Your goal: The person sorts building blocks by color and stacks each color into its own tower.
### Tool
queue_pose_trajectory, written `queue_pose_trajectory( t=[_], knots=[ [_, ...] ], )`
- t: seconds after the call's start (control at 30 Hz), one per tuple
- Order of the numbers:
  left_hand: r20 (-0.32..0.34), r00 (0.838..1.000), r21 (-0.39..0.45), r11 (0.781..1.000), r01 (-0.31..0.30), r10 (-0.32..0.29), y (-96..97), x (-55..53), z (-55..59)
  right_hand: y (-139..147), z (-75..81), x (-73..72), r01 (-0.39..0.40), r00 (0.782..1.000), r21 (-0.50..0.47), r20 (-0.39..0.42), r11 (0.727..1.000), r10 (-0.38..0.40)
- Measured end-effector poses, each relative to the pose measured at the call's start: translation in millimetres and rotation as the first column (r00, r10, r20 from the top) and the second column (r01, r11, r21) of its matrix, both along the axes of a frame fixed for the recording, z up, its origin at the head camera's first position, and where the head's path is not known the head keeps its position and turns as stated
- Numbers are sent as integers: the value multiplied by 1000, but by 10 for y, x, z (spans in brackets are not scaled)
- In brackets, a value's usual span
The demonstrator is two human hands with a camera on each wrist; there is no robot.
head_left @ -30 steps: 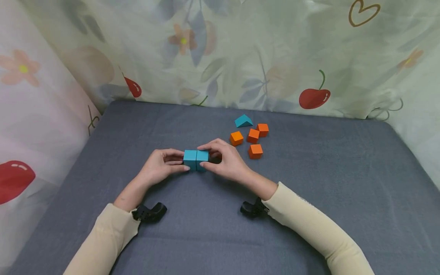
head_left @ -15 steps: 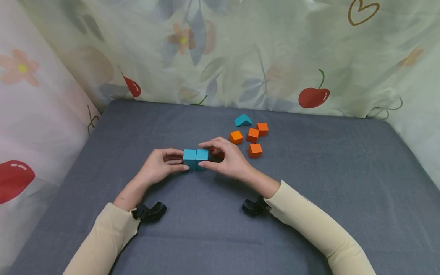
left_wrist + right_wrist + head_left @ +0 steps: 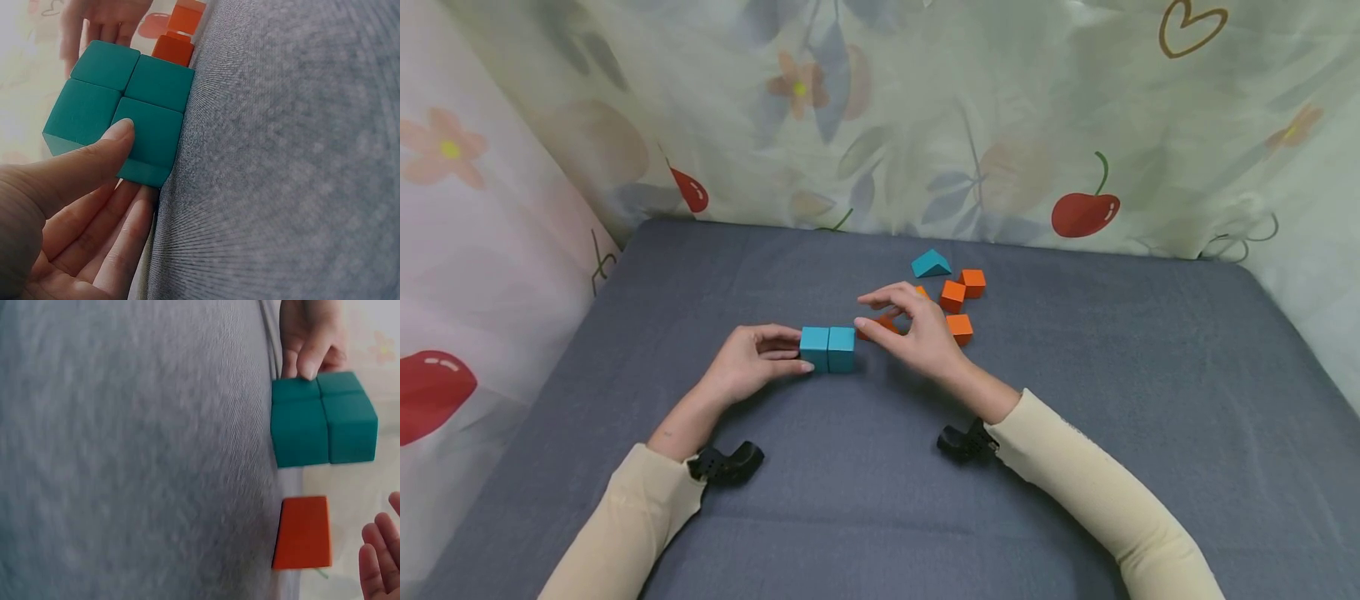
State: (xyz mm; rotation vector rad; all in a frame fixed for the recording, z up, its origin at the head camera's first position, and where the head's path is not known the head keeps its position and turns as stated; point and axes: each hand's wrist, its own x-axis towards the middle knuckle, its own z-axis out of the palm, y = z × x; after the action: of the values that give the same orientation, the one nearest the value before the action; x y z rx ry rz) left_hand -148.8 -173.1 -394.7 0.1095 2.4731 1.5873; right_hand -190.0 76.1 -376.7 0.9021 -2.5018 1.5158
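In the head view, blue cube blocks [image 3: 841, 340] stand pressed together on the table, two side by side and two high, as the left wrist view shows. My left hand [image 3: 748, 362] pinches their left end, its thumb [image 3: 119, 134] flat on the near face of a lower block and the other fingers behind. Just to their right, my right hand [image 3: 921, 333] hovers with fingers spread and relaxed, holding nothing. Beneath it lies an orange block [image 3: 303, 532], mostly covered by the hand in the head view and set a small gap from the blue ones.
Behind the right hand sit more orange blocks [image 3: 952, 296], one of them partly hidden by the fingers. A blue triangular block [image 3: 931, 264] lies farther back. Grey cloth [image 3: 1075, 350] covers the table, and a patterned curtain [image 3: 985, 125] hangs behind its far edge.
The right hand has let go of the right-hand blue blocks and drawn back to the right, over the orange block. My left hand has stayed in place.
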Motion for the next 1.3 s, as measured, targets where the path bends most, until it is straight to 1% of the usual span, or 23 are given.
queue_pose_trajectory(
  t=[0.07, 0.2, 0.3, 0.43, 0.63, 0.77, 1.1, 1.3],
  knots=[
    [-1, 1000, 0, 1000, -2, 2, -1, 2, 0, 18, -11, -29, 33, 999, -9, 0, 999, -33],
    [6, 1000, 2, 1000, -2, 2, -5, 8, 0, 59, -23, -75, 90, 995, -23, 33, 996, -89],
    [7, 1000, 5, 1000, 2, -2, -8, 11, -4, 87, -28, -103, 110, 993, -35, 53, 993, -108],
    [6, 1000, 4, 1000, 4, -4, -13, 11, -10, 121, -31, -141, 136, 989, -36, 57, 990, -134],
    [16, 1000, -1, 1000, 0, 0, -17, 14, -16, 167, -42, -209, 215, 976, 4, 35, 977, -215],
    [21, 1000, 2, 1000, -5, 5, -19, 13, -17, 190, -43, -268, 250, 968, 7, 24, 968, -251],
    [16, 1000, 15, 1000, 6, -6, -25, 8, -13, 216, -8, -399, 295, 949, 82, 94, 952, -302],
    [10, 1000, 15, 1000, 6, -6, -27, -2, -5, 228, -3, -483, 335, 928, 135, 124, 932, -351]
  ],
)
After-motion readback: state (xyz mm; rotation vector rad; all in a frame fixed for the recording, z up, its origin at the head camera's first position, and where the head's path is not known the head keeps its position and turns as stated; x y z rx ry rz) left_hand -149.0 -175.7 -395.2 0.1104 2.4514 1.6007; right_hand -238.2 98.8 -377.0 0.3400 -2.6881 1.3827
